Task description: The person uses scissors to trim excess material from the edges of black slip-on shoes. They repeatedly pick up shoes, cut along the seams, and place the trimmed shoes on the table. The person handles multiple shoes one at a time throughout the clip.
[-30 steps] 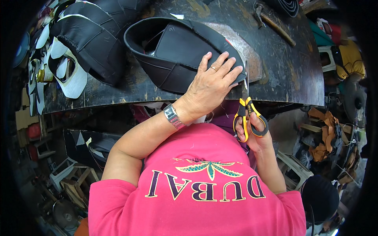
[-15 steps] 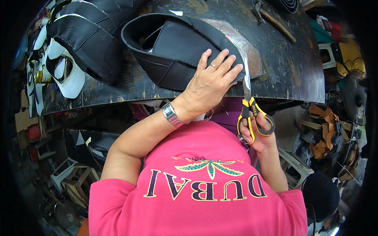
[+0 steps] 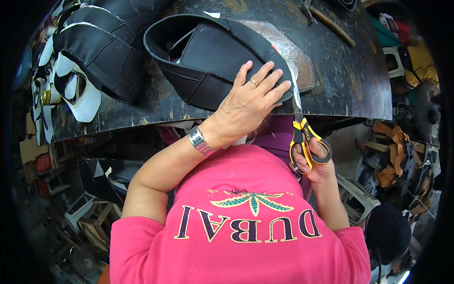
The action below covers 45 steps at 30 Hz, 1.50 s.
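A black stitched shoe upper [image 3: 203, 52] lies on the dark table, its opening toward the left and its narrower end toward the right. My left hand [image 3: 250, 94] rests flat on that right end, fingers spread, pressing on the black material. In my right hand [image 3: 314, 163] is a pair of scissors [image 3: 307, 135] with yellow and black handles, fingers and thumb through the loops. The blades point away from me along the upper's right edge, beside a thin white strip [image 3: 294, 78]. Whether the blades grip material there cannot be made out.
More black shoe uppers [image 3: 101, 52] with white linings are heaped at the table's left. A clear plastic-like sheet [image 3: 288, 42] lies under the upper's far right side. A hammer [image 3: 331, 24] lies at the far right of the table [image 3: 354, 90]. Stools and scraps crowd the floor.
My right hand and the scissors have shifted slightly to the right and toward me. My left hand stays on the shoe upper, nearly unmoved.
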Each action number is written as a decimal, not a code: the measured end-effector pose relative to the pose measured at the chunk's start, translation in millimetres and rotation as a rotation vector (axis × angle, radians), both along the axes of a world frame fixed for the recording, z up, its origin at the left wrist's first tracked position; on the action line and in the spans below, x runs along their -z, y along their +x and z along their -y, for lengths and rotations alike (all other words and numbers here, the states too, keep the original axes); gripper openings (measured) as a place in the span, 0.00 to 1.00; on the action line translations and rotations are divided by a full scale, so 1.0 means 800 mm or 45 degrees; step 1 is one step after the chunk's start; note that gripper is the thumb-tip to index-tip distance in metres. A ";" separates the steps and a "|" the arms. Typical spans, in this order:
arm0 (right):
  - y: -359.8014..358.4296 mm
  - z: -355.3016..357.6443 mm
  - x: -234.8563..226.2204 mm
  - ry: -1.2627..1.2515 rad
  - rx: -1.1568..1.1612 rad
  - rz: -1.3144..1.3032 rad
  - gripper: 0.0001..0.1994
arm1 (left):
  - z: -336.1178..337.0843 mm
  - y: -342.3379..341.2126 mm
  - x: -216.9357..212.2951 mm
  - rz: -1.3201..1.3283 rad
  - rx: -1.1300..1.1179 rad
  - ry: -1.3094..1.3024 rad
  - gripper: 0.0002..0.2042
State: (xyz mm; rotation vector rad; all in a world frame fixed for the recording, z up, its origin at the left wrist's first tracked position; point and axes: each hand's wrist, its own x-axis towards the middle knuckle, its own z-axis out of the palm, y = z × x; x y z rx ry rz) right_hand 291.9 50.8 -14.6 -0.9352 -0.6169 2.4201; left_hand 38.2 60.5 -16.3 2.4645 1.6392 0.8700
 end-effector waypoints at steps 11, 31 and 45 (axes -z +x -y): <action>-0.022 0.005 0.007 -0.046 0.070 -0.067 0.24 | 0.006 0.004 -0.004 0.006 -0.004 -0.036 0.26; -0.009 -0.007 0.012 -0.058 -0.055 -0.122 0.25 | 0.022 -0.001 -0.012 0.027 0.144 -0.150 0.30; 0.000 -0.013 0.011 -0.022 -0.161 -0.063 0.28 | 0.030 -0.013 -0.013 0.122 0.306 -0.256 0.31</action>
